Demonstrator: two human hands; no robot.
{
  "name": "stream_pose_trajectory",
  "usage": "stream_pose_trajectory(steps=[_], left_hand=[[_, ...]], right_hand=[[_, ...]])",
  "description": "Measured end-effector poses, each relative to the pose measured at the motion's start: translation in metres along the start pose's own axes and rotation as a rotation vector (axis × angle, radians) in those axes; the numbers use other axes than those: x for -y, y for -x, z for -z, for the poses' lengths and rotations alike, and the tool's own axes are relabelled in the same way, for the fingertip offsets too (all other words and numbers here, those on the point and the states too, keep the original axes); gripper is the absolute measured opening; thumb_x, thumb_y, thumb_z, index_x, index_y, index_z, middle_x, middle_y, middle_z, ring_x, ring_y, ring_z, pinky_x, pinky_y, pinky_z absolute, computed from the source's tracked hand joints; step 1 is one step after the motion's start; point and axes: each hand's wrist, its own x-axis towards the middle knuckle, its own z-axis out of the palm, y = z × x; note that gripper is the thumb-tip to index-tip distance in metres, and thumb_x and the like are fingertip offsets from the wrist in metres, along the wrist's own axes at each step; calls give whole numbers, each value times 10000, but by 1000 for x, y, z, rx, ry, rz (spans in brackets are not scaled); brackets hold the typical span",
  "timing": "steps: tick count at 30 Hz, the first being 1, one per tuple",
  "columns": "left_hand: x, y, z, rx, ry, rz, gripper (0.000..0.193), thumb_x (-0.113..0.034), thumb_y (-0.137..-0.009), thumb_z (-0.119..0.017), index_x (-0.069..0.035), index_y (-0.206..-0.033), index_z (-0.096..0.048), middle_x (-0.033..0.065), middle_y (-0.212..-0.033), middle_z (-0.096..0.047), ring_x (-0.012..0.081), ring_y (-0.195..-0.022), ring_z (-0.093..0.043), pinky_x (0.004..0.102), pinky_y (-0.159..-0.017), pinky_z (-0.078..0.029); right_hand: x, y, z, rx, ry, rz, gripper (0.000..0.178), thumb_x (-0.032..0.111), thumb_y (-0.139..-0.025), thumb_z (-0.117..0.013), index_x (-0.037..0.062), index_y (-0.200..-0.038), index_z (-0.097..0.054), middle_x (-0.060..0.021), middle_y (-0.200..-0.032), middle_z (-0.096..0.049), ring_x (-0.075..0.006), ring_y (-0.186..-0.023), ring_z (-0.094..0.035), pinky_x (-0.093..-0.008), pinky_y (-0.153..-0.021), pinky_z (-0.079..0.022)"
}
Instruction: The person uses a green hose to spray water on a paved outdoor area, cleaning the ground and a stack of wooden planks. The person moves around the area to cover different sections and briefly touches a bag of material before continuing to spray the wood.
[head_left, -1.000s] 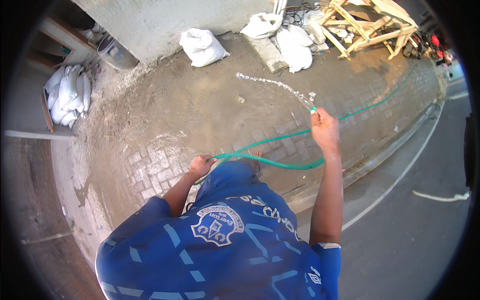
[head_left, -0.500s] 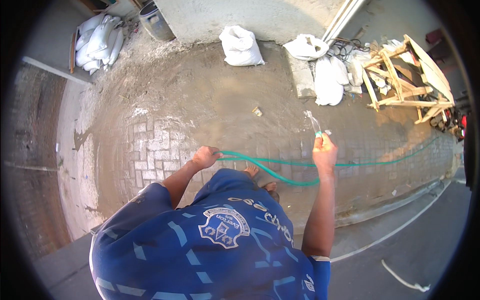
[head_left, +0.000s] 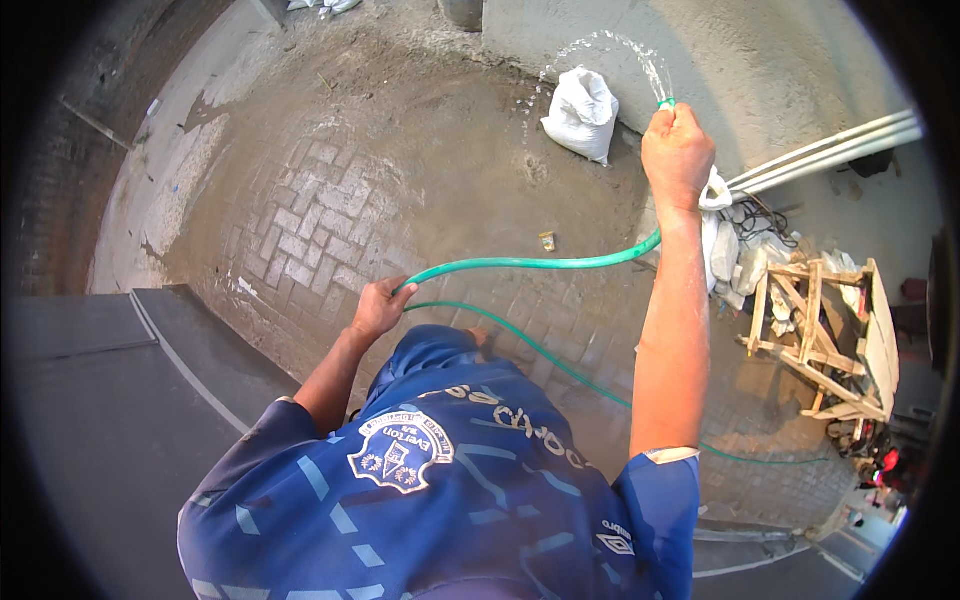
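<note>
A green hose (head_left: 540,263) runs between my two hands. My right hand (head_left: 678,158), raised ahead at the right, is closed round its end. Water (head_left: 625,42) sprays from that end and arcs to the left, falling near a white sack (head_left: 583,112) by the wall. At waist height on the left, my left hand (head_left: 381,306) grips the hose farther back. Beyond it the hose loops round and trails away to the lower right over the paving.
Wet, muddy block paving (head_left: 305,215) spreads ahead. A concrete wall (head_left: 740,75) stands at the back. To the right are a wooden frame (head_left: 825,335), pale pipes (head_left: 825,155), more white sacks and rubble. A small yellowish scrap (head_left: 547,241) lies on the ground.
My right hand has risen and reached far forward with the hose end. The water now arcs high to the left instead of dropping close by. The view has turned.
</note>
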Motion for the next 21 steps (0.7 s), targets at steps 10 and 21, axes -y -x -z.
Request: stream_pose_trajectory(steps=[10,21], left_hand=[[-1,46,8,-72,-24,92,293,-270,-883,-656,-3,-1004,-673,221,-720,-607,288,-628,-591,384,-601,-462],[-16,42,6,-31,-27,67,300,-246,-891,-661,11,-1044,-671,180,-703,-622,181,-608,-576,341,-584,-465]], right_hand=[[-15,22,-35,157,34,-118,184,125,-827,-534,7,-692,-578,-244,-654,-617,-433,-631,-626,-499,-569,-497],[-11,14,-12,-31,11,-39,183,105,-827,-551,27,-662,-545,-217,-595,-590,-419,-566,-605,-479,-500,-468]])
